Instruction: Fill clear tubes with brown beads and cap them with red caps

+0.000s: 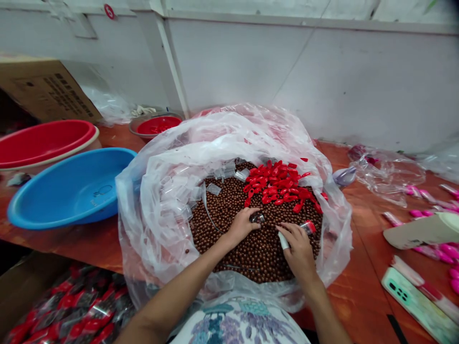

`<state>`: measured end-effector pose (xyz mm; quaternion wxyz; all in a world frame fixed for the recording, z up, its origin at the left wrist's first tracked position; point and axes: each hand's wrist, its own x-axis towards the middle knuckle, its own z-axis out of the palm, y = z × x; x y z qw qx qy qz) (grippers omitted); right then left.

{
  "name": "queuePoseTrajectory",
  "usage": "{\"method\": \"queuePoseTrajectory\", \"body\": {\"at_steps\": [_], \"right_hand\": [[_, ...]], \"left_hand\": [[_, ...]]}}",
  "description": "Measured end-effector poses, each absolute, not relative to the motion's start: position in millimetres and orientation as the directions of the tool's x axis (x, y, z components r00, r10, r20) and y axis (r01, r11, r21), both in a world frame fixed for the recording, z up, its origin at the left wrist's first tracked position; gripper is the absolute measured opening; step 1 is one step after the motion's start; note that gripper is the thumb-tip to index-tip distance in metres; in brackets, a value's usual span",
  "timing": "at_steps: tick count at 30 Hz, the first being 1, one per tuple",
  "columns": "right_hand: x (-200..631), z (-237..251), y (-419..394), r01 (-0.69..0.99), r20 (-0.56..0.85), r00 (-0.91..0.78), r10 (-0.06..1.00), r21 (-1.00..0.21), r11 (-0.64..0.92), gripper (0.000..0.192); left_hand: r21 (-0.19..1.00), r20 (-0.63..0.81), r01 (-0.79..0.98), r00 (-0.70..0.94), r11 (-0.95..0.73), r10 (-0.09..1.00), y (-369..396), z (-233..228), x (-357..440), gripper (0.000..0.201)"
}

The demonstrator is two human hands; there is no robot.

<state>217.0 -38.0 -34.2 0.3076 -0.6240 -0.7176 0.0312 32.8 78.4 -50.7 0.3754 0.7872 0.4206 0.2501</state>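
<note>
My left hand (244, 225) is closed around a small clear plastic container (257, 218) that looks dark with balls inside. Under both hands spreads a heap of shiny brown balls (229, 200) in a big plastic-lined basin. Low over the balls, my right hand (297, 246) has its fingers stretched out, with a white wrap (283, 240) on one finger. Beside those fingers lies a clear container with a red cap (309, 227), partly hidden by the hand. Red scoop-shaped plastic pieces (278, 181) are piled at the back of the balls, and empty clear containers (175, 191) lie at the left.
The crumpled clear liner (143, 210) rims the basin. At left stand a blue basin (71, 191), a red basin (46, 141) and a carton (50, 88). Red-capped filled containers (82, 310) lie lower left. A phone (412, 301) and a beige cup (419, 231) are right.
</note>
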Motion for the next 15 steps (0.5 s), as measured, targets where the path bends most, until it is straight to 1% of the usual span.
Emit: {"method": "queuePoseTrajectory", "body": {"at_steps": [3,5,10,15], "right_hand": [[218,-34,-36,0.881,0.398,-0.028,0.917,-0.423,0.211,0.051],[219,-34,-35,0.886,0.394,-0.025,0.919,-0.418,0.203,0.050],[222,-32,-23,0.893,0.399,-0.024,0.917,-0.403,0.199,0.047],[224,-30,0,0.913,0.385,-0.023,0.923,-0.367,0.176,0.045]], "left_hand": [[0.864,0.130,0.374,0.483,-0.338,0.866,71,-47,32,0.057],[0.885,0.144,0.334,0.464,-0.324,0.874,67,-43,31,0.058],[0.923,0.176,0.245,0.412,-0.295,0.894,57,-30,25,0.057],[0.942,0.193,0.198,0.335,-0.270,0.922,48,-21,16,0.060]]}}
